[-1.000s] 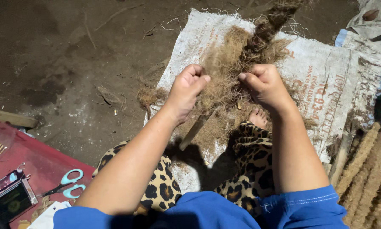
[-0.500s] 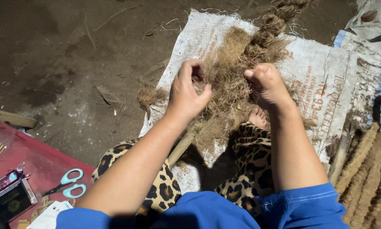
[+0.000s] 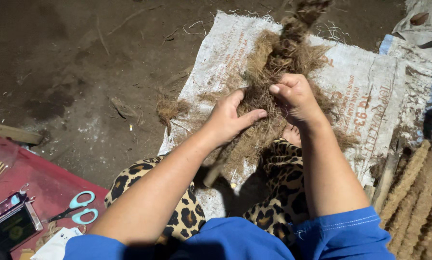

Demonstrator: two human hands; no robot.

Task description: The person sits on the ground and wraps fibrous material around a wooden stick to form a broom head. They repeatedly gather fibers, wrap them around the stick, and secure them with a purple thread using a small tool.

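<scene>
Both hands work a bundle of coir fibre (image 3: 269,62) over a white woven sack (image 3: 370,91): left hand (image 3: 230,118), fist-tight earlier, now cups it loosely; right hand (image 3: 295,96) stays pinched on strands, twisted rope (image 3: 300,19) above.

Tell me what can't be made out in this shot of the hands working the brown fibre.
Head view only:
- Plaited rope: its far end is cut off by the top edge.
- Right hand: fingertips buried in the fibre bundle.
- Left hand: palm side hidden.
- Finished ropes: cut off by the right edge.
- Scissors: blades in shadow.
</scene>
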